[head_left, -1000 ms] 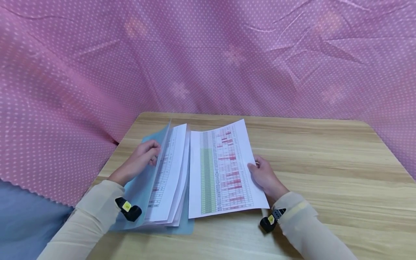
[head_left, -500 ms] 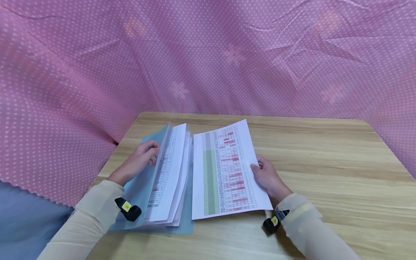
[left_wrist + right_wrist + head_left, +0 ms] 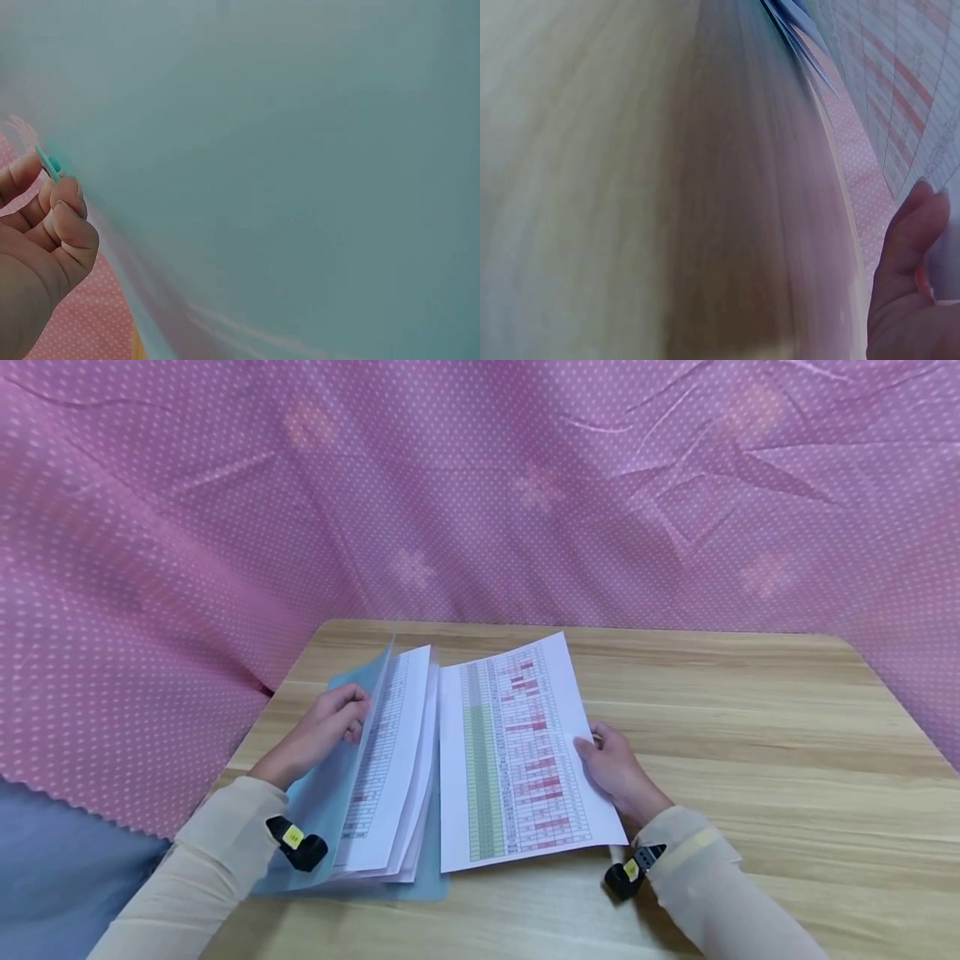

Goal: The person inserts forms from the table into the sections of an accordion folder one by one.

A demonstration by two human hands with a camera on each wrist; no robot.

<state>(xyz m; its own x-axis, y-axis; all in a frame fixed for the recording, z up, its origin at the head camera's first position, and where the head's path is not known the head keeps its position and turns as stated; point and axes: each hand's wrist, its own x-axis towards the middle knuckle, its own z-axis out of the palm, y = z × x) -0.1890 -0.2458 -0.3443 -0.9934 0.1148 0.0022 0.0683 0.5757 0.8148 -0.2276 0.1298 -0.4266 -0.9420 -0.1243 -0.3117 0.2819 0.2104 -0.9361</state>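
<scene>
A translucent blue plastic document folder (image 3: 431,860) stands partly open at the left of the table, with several white printed sheets (image 3: 390,760) inside it. My left hand (image 3: 327,727) holds up its cover by the edge; in the left wrist view the fingers pinch the cover (image 3: 285,172) at a teal snap button (image 3: 49,162). To the right, my right hand (image 3: 617,768) grips a printed sheet (image 3: 525,760) by its right edge. That sheet bears a table with green and red cells, and its left edge lies close beside the folder. In the right wrist view, my thumb (image 3: 919,225) shows against the paper.
Light wood tabletop (image 3: 787,777) extends to the right of the sheet. Pink dotted cloth (image 3: 525,502) hangs behind the table and along its left side. Blue fabric (image 3: 60,860) shows at the lower left.
My right hand and its sheet shift slightly right, away from the folder, then a little back left. My left hand and the folder stay where they were.
</scene>
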